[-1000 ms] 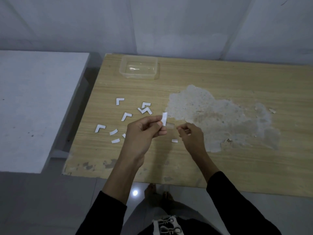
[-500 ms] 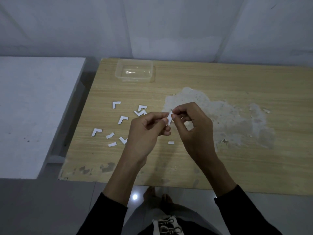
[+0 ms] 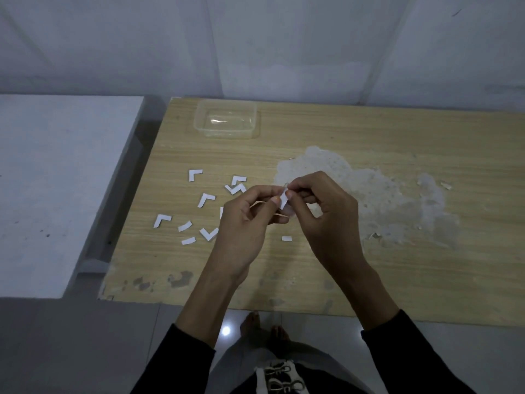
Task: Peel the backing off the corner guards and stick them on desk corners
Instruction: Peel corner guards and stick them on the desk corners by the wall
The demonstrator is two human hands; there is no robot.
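- A small white corner guard (image 3: 283, 199) is held in the air above the middle of the desk, between the two hands, with its lower end pointing down toward the desktop.
- The left hand (image 3: 247, 220) pinches the guard from the left between thumb and forefinger. The other fingers curl underneath.
- The right hand (image 3: 321, 211) pinches the top edge of the same guard with its thumb and fingertips. The two hands' fingertips almost meet there.
- Whether the backing has separated from the guard cannot be told, as the piece is too small and partly covered by the fingers.
- Loose white L-shaped pieces (image 3: 195, 174) and a few short white strips (image 3: 188, 240) lie scattered flat on the desk to the left of the hands. One small strip (image 3: 287, 238) lies just below the hands.
- The light wooden desk (image 3: 369, 280) has a large pale worn patch (image 3: 392, 206) to the right of the hands and chipped spots along its near edge.
- A clear rectangular plastic container (image 3: 227, 122) sits near the far left corner of the desk, well apart from the hands.
- A white tabletop (image 3: 56, 180) stands to the left of the desk, separated from it by a gap.
- Black sleeves (image 3: 403, 351) cover both forearms, and bare feet (image 3: 255, 325) stand on the glossy floor below the desk edge.
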